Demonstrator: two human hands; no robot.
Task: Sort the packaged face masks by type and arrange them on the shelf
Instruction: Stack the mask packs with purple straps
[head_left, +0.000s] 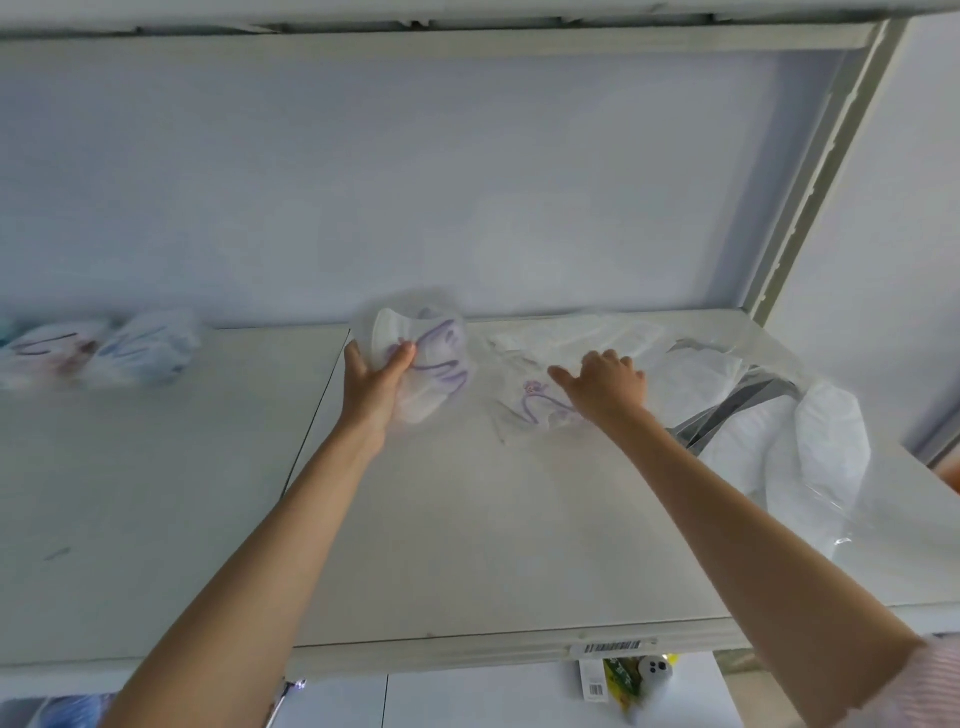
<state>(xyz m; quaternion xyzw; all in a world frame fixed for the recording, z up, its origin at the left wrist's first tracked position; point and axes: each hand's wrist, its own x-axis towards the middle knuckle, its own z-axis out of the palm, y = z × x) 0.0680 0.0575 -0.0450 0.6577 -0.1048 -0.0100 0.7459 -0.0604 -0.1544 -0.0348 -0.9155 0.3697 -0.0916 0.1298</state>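
Far left, near the back edge of the shelf (156, 493), two packaged masks lying side by side and touching: one with dark and reddish straps (49, 353), one with blue straps (148, 345). Both blurred, details unreadable.

Left hand (376, 382) reaching in over the shelf seam, pinching a purple-strap mask pack (431, 364) between thumb on the front and fingers curled behind. Pack is lifted off the surface, roughly upright, blurred.

Just right of it, another purple-strap pack (530, 410) lying flat on the shelf toward the back edge. Right hand (605, 387) is hovering over or resting on its right end, palm down, fingers loosely curled, index sticking out leftward; cannot tell if it is gripping anything.

Behind the right hand, white mask packs (587, 332) lying along the back edge. At the right edge, a big clear plastic bag (810, 441) sagging open, holding more white masks.

Below the front edge, a barcode label (613, 647) on the shelf lip.
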